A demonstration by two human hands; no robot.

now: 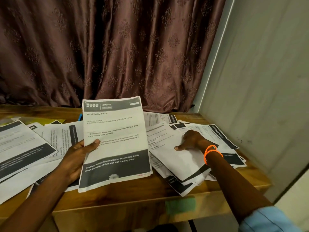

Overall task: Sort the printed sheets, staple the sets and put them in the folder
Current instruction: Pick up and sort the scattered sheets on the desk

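Two hands work over a wooden table [137,200] strewn with printed sheets. Left hand [78,158] grasps a held sheet [115,141] at its left edge, thumb curled over the printed face and fingers behind; more sheet edges show under its lower edge, so it may top a thin set. The held sheet stands tilted above the table's middle, header "3800 KITCHEN" uppermost, title "Wash baby bottle" below, dark band across the foot. Right hand [190,139] rests palm-down, fingers extended, on the right pile [189,158], a loose fan of overlapping sheets on the table's right part; it grips nothing visible. Orange bands [212,153] circle the right wrist; a pale blue sleeve [267,220] shows near the table's front right corner. Left pile [25,148] lies spread over the table's left part, some sheets turned sideways. A small blue object [80,117], too hidden to identify, shows beyond the held sheet's left edge. Green tape [180,205] marks the table's front edge. A brown patterned curtain [108,47] hangs behind the table; a pale wall [259,81] stands to the table's right.
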